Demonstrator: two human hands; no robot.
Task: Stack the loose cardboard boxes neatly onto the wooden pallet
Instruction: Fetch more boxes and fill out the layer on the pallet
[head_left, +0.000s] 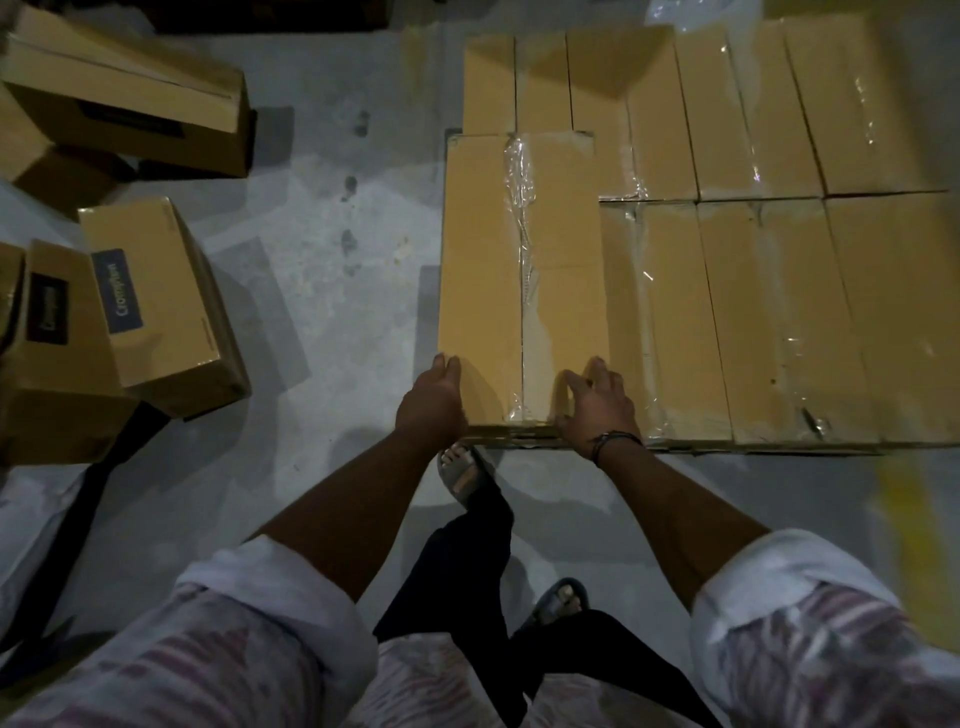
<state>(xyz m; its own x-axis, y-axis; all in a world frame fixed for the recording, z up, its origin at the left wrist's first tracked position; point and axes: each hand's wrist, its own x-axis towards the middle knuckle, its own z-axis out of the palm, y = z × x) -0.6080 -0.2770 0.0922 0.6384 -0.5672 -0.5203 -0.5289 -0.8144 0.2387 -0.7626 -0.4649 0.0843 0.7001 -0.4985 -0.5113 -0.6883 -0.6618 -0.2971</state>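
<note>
View: looking straight down past two bare forearms with rolled white sleeves onto a grey concrete floor (332, 291).
Top box: a long cardboard box (519, 280), sealed with clear tape, lies on the left end of a flat layer of boxes (779, 260) and sits one level higher than them.
Left hand: the left hand (431, 400) is at the box's near left corner, fingers curled against its edge and side; how firm the grip is cannot be told.
Right hand: the right hand (597, 405), with a thread band at the wrist, lies open with fingers spread on the box's near right corner.
Pallet: hidden under the boxes.
Loose boxes: several more boxes (161, 306) with dark labels lie tilted and piled on the floor to the left, well apart from the stack.
Feet: two sandalled feet (462, 473) stand just before the stack's near edge.
Strap: a dark strap (78, 519) runs across the floor at lower left.
</note>
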